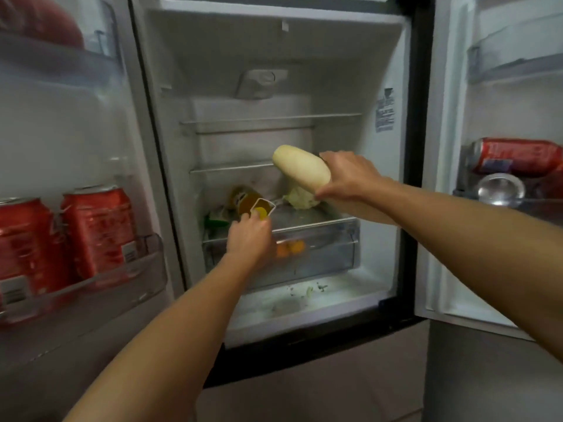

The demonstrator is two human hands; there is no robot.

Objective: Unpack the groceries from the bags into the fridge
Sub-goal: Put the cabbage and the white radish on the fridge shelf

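Over the fridge's (393, 86) bottom shelf (307, 217), the right hand (347, 175) grips a smooth, pale, blunt-ended radish (300, 169) tilted above a knobbly cauliflower (300, 198). The left hand (249, 239) clasps a yellow-capped juice carton (259, 208) near the shelf's left front edge. Better to lay the radish flat along the back edge, I'd say — round things roll.

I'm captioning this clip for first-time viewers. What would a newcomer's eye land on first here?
First, the pale white radish, gripped by the right hand in the middle of the open fridge. Just below, the left hand holds a yellow-capped carton at the shelf above the crisper drawer. Red cans stand in the left door shelf.
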